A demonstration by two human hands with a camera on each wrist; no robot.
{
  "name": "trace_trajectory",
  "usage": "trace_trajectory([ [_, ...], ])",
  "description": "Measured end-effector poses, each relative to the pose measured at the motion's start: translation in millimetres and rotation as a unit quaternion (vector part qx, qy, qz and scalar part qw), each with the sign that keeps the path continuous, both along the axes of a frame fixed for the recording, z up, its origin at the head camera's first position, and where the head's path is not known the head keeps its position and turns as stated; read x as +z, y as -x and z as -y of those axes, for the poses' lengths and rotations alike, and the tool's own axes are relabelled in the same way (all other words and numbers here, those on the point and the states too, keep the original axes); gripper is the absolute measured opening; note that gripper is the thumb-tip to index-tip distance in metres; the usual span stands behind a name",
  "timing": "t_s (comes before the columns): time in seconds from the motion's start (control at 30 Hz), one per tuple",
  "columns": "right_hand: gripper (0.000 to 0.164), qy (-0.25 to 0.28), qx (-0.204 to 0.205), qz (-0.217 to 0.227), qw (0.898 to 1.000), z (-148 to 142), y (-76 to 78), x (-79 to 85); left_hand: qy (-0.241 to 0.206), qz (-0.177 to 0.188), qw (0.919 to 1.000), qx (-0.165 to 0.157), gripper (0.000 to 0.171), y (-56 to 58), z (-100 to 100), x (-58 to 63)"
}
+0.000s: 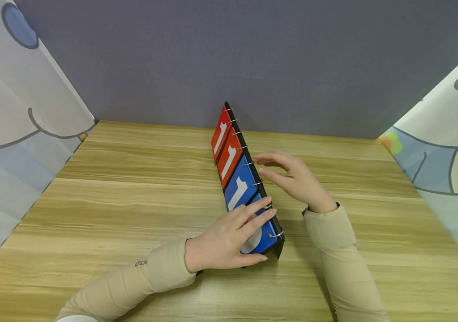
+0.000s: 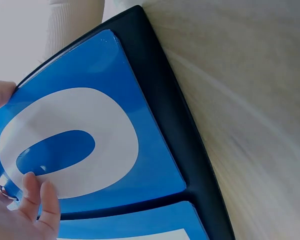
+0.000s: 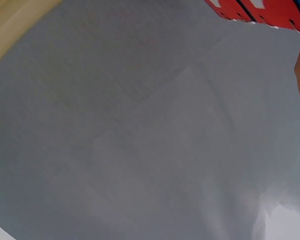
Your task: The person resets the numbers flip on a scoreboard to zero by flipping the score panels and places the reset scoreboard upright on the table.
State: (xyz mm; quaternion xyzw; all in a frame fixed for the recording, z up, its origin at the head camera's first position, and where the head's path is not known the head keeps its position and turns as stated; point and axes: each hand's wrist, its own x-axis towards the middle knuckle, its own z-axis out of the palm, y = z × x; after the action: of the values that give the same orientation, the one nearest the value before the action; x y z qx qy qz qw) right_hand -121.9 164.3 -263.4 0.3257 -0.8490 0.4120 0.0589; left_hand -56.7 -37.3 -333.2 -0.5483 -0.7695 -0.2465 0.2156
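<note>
A tabletop flip scoreboard (image 1: 233, 167) with a black stand stands tent-like on the table, rings along its top edge. Two red cards (image 1: 229, 156) at the far end each show a white 1. Nearer come a blue card with a 1 (image 1: 240, 190) and a blue card with a 0 (image 2: 115, 165). My left hand (image 1: 224, 237) rests across the 0 card, straight fingers reaching the ringed edge and thumb at the near end. To the right of the rings, my right hand (image 1: 297, 181) holds nothing, its slightly bent fingers close to the middle rings.
The scoreboard stands on a wood-grain table (image 1: 132, 201). A grey panel (image 1: 233, 58) rises behind the table. Cartoon-printed sheets (image 1: 7, 188) flank the left and right sides.
</note>
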Motion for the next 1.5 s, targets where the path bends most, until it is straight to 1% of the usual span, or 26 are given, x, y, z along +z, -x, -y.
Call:
trace_trajectory([
  [0.1, 0.033, 0.006, -0.002, 0.044, 0.999, -2, 5.9, -3.6, 0.001, 0.002, 1.0, 0.001, 0.084, -0.2, 0, -0.3],
  [0.23, 0.035, 0.004, 0.017, 0.095, 0.995, -6, 13.2, -9.3, 0.001, 0.004, 1.0, 0.001, 0.084, -0.6, 0, -0.5],
  [0.3, 0.039, -0.008, 0.028, 0.112, 0.993, -8, 16.1, -11.5, 0.001, 0.004, 1.0, 0.002, 0.084, -0.6, 0, -0.4],
  [0.4, 0.052, -0.037, 0.043, 0.13, 0.99, -10, 18.4, -13.0, 0.001, 0.003, 1.0, 0.003, 0.084, -0.4, 0, -0.1],
  [0.5, 0.064, -0.074, 0.054, 0.138, 0.986, -14, 19.1, -14.0, 0.001, 0.0, 1.0, 0.005, 0.085, -0.2, 0, -0.2],
  [0.57, 0.068, -0.089, 0.06, 0.146, 0.983, -16, 19.1, -15.1, 0.001, 0.0, 1.0, 0.006, 0.085, -0.3, 0, -0.4],
  [0.7, 0.069, -0.103, 0.078, 0.148, 0.98, -18, 20.3, -16.6, 0.0, 0.0, 1.0, 0.007, 0.085, -0.3, 0, -0.5],
  [0.93, 0.061, -0.12, 0.068, 0.155, 0.978, -18, 22.5, -18.0, -0.002, 0.002, 1.0, 0.006, 0.086, 0.0, 0, -0.4],
  [1.1, 0.068, -0.11, 0.071, 0.168, 0.977, -19, 25.1, -20.6, -0.002, 0.002, 1.0, 0.006, 0.086, 0.0, -1, -0.7],
  [1.2, 0.075, -0.088, 0.081, 0.192, 0.974, -19, 28.6, -25.0, -0.002, -0.001, 1.0, 0.005, 0.086, 0.3, -1, -0.8],
  [1.33, 0.081, -0.057, 0.098, 0.226, 0.968, -20, 33.8, -31.9, -0.002, -0.001, 1.0, 0.004, 0.086, 0.5, -1, -0.9],
  [1.5, 0.079, -0.043, 0.107, 0.242, 0.963, -21, 38.4, -37.2, -0.002, 0.001, 1.0, 0.003, 0.085, 0.7, -1, -1.1],
])
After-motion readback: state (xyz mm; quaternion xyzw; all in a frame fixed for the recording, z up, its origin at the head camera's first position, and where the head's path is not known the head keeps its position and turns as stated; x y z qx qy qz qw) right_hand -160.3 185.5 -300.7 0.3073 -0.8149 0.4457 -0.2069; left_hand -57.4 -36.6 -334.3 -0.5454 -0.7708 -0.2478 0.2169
